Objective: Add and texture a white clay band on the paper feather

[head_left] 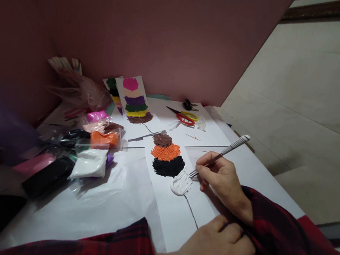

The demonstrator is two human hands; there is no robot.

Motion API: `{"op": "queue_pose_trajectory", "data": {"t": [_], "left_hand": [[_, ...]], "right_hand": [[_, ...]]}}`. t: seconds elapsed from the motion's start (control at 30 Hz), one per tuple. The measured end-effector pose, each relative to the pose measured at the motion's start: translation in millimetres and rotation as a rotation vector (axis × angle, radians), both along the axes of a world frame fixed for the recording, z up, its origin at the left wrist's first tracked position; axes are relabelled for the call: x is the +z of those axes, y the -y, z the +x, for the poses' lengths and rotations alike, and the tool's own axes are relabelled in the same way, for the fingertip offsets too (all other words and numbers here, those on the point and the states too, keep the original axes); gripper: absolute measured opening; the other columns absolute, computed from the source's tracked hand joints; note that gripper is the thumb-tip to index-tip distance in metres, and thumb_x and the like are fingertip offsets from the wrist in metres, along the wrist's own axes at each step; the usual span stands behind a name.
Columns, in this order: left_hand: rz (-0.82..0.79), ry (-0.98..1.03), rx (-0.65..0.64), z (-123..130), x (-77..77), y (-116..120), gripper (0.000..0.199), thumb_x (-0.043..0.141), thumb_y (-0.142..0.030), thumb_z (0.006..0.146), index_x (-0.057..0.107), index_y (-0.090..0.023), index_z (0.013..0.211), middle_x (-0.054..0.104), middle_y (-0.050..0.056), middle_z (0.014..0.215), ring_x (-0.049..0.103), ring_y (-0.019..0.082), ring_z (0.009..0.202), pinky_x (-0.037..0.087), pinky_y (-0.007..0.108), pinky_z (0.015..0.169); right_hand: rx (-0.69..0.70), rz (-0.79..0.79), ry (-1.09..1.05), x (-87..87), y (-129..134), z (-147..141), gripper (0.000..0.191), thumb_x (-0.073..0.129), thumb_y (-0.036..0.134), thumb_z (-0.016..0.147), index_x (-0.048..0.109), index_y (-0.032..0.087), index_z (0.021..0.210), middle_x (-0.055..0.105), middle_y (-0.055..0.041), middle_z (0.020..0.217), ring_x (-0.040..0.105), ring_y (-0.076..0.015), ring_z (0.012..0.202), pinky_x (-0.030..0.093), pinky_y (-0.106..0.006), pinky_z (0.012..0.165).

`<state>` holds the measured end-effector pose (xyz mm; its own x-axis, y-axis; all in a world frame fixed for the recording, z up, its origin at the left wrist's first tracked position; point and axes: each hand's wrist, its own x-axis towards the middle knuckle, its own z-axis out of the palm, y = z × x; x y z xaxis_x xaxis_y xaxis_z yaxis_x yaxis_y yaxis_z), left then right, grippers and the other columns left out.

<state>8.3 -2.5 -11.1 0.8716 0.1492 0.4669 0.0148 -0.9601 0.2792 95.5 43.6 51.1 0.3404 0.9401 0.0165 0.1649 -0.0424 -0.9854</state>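
Note:
My right hand (222,176) pinches a silver fork (232,146) with a ridged handle, its tines touching the right side of a white clay patch (181,183). That patch is partly grooved and smooth at its lower left. Above it on a white paper strip (174,222) are textured black clay (169,166), orange clay (165,152) and brown clay (162,140). A dark drawn line runs down below the white patch. My left hand (214,244) rests over the strip's lower end, its fingers curled; whether it holds anything is hidden.
Bags of coloured clay, with a white clay bag (89,163) in front, lie at the left. Finished card (134,97) leans at the back. Scissors (183,116) and keys (189,104) lie beyond the strip. The table's right edge runs beside my right arm.

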Motion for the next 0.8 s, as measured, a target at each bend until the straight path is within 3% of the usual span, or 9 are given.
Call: {"op": "queue_pose_trajectory", "data": {"t": [0.13,0.3,0.5,0.8], "left_hand": [[0.015,0.045,-0.053,-6.4,9.7,-2.4,0.020,0.052,-0.033,0.098,0.060,-0.014,0.096,0.069,-0.001,0.091,0.060,0.014,0.083,0.045,0.028,0.078],[0.011,0.021,-0.062,-10.0,15.7,-4.1,0.021,0.054,-0.033,0.097,0.061,-0.014,0.096,0.070,-0.001,0.092,0.061,0.014,0.084,0.045,0.028,0.078],[0.006,0.020,-0.078,-10.5,15.0,-5.7,0.023,0.051,-0.034,0.098,0.063,-0.014,0.098,0.070,-0.001,0.095,0.061,0.015,0.086,0.044,0.027,0.079],[0.051,0.056,-0.092,-10.5,10.6,-6.6,0.022,0.049,-0.030,0.099,0.067,-0.018,0.095,0.071,-0.002,0.097,0.061,0.016,0.089,0.043,0.028,0.082]], "right_hand": [[0.057,-0.003,0.030,-0.5,0.6,-0.2,0.014,0.068,0.023,0.071,0.055,0.019,0.069,0.051,0.0078,0.048,0.047,-0.0078,0.038,0.042,-0.020,0.036],[0.107,-0.009,0.060,-3.0,1.6,0.3,0.013,0.067,0.024,0.074,0.055,0.019,0.071,0.051,0.0070,0.049,0.045,-0.0081,0.039,0.038,-0.020,0.036],[0.161,0.007,0.165,-8.4,0.0,5.2,0.011,0.064,0.022,0.077,0.055,0.019,0.071,0.052,0.0059,0.051,0.048,-0.0094,0.040,0.039,-0.020,0.037],[0.109,-0.033,0.209,-7.6,-3.6,10.0,0.009,0.062,0.024,0.077,0.055,0.020,0.074,0.052,0.0070,0.046,0.050,-0.0106,0.034,0.041,-0.020,0.033]]}}
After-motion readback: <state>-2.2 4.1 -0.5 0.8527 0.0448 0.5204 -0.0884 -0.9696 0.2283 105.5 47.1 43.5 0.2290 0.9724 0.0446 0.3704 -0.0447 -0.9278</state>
